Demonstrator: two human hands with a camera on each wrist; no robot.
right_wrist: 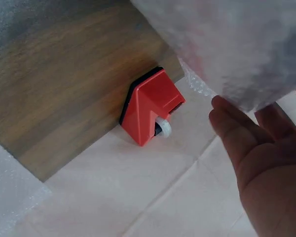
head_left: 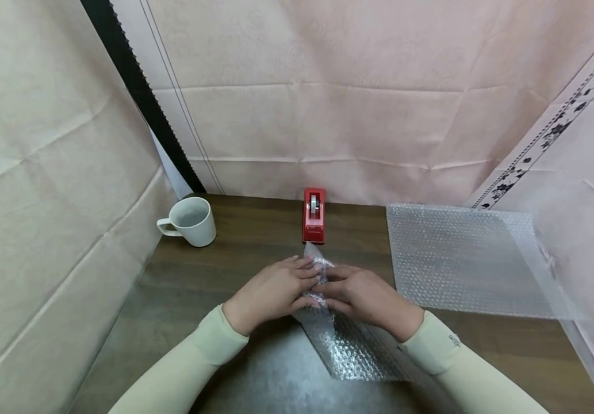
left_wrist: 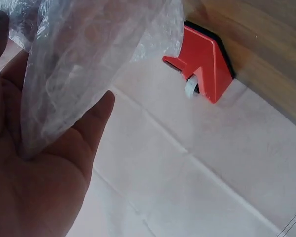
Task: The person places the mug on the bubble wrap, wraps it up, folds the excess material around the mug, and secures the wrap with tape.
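A sheet of bubble wrap (head_left: pixel 364 351), gathered and folded at its far end, lies at the front middle of the table beneath both hands. From the left, my left hand (head_left: pixel 276 287) holds the gathered part, its fingers on the fold; in the left wrist view a loose flap of the wrap (left_wrist: pixel 84 74) hangs over the palm. Opposite it, my right hand (head_left: pixel 369 299) grips the same fold, fingertips close to those of the left. The right wrist view has the right fingers (right_wrist: pixel 237 128) at the wrap's lower edge. Whatever the folds may enclose is hidden.
Just beyond the wrap's tip stands a red tape dispenser (head_left: pixel 314 215) with a roll in it. A white mug (head_left: pixel 193 221) is at the back left. Another flat sheet of bubble wrap (head_left: pixel 462 264) spreads over the right side. Cloth walls (head_left: pixel 328 115) border the wooden table.
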